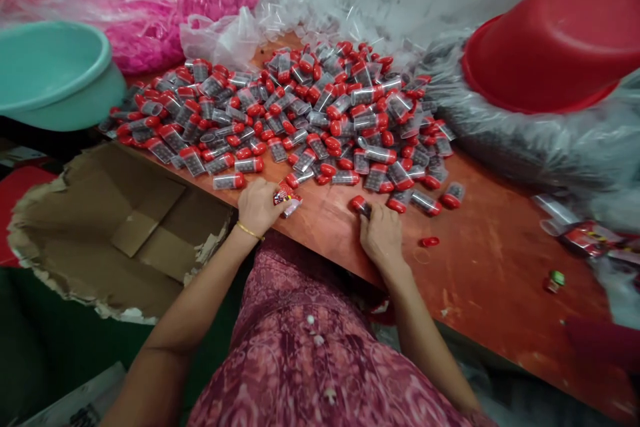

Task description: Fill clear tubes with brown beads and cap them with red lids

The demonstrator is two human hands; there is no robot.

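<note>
My left hand [257, 207] is closed at the table's front edge, gripping a small printed red packet [284, 195] that pokes out past the thumb. Further right, my right hand [383, 233] rests low over the table with its fingers curled round a small clear tube with a red cap [360, 205]. Just beyond both hands spreads a large heap of red-capped clear tubes [310, 100] with dark contents, lying at all angles. A loose red cap [429, 241] lies to the right of my right hand, beside a thin rubber band [421, 257].
An open cardboard box [150, 213] stands below the table's left edge. Behind it are a turquoise basin [55, 80] and a bag of pink pieces [165, 7]. A red bucket [550, 40] lies on plastic bags at right. Red packets [590, 238] and a green-topped piece [555, 280] sit nearer.
</note>
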